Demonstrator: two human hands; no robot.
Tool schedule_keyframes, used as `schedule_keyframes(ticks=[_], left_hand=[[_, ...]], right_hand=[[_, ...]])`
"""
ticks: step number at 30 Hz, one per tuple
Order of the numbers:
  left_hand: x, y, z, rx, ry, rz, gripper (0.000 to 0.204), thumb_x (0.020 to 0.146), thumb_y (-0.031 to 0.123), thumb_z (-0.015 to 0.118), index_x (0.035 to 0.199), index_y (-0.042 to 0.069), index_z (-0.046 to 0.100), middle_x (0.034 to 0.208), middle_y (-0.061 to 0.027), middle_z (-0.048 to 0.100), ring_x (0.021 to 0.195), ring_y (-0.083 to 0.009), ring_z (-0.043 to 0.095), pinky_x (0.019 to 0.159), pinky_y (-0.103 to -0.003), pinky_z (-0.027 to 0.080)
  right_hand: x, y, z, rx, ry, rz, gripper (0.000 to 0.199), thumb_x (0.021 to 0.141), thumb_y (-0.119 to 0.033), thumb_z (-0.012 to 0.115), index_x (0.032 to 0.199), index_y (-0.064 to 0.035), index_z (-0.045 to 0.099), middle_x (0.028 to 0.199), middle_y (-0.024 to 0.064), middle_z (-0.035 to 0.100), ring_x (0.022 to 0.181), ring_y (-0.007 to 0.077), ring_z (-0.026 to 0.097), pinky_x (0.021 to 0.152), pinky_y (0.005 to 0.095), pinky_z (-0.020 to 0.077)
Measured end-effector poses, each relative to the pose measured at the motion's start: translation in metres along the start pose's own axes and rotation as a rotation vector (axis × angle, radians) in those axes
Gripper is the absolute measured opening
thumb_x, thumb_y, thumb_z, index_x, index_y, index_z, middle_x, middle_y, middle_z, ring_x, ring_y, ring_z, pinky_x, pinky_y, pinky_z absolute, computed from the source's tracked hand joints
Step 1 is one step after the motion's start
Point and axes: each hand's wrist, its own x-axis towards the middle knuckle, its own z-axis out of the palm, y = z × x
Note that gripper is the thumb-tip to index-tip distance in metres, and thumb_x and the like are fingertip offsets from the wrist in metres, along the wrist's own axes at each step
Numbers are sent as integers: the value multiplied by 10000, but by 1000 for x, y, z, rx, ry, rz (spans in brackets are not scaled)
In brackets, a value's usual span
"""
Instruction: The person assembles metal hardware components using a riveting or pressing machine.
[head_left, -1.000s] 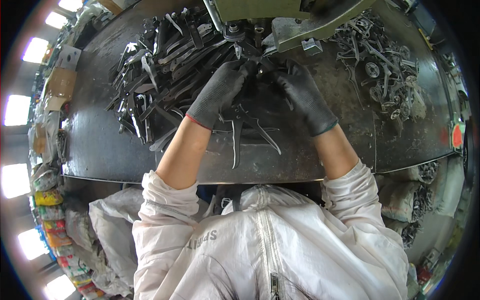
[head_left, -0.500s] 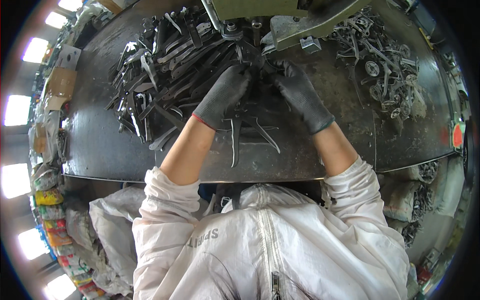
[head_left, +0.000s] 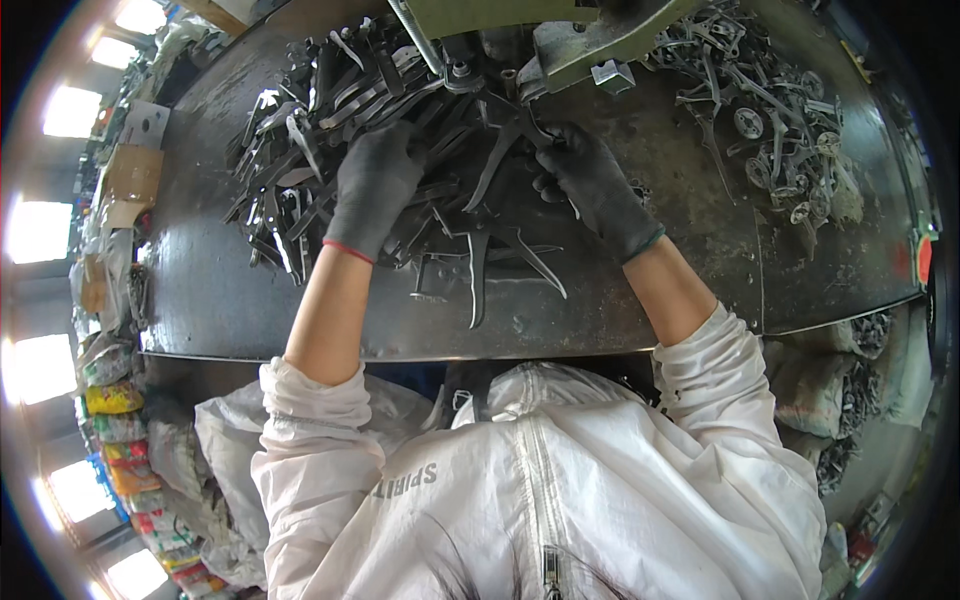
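My right hand (head_left: 590,185), in a dark grey glove, is closed on one arm of a plier-like metal tool (head_left: 492,165). That tool lies under the machine head, its long handle slanting down to the left. My left hand (head_left: 382,180), gloved with a red cuff, rests over the pile of flat metal handles (head_left: 300,150). Its fingers curl inward at the pile's right side; what they hold, if anything, is hidden. Between my forearms, another plier-like tool (head_left: 478,270) with spread handles lies on the dark metal table (head_left: 400,325).
A green machine (head_left: 500,20) overhangs the table's far middle, with a metal bracket (head_left: 590,55) at its right. Spoked metal parts (head_left: 765,125) are heaped on the right. A cardboard box (head_left: 133,173) stands past the left edge. White sacks (head_left: 810,390) sit below on the right.
My left hand has moved left, away from the tool under the machine and onto the pile of handles. My right hand stays by the tool, now more visible.
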Motion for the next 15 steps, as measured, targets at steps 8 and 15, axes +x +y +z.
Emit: schedule_keyframes(ticks=[8, 15], left_hand=[[1, -3, 16, 18, -27, -50, 355, 922, 312, 646, 1212, 115, 696, 1171, -175, 725, 1101, -383, 687, 916, -486, 549], [3, -2, 25, -17, -26, 19, 328, 916, 293, 637, 1184, 119, 714, 1137, -177, 732, 1116, -396, 673, 916, -493, 542]], right_hand=[[4, 2, -3, -310, 42, -101, 363, 976, -67, 607, 1335, -17, 590, 1021, 53, 688, 761, 98, 641, 690, 265, 543], [3, 5, -7, -23, 33, -8, 412, 963, -109, 636, 1362, -22, 586, 1044, 58, 703, 800, 91, 653, 696, 266, 548]])
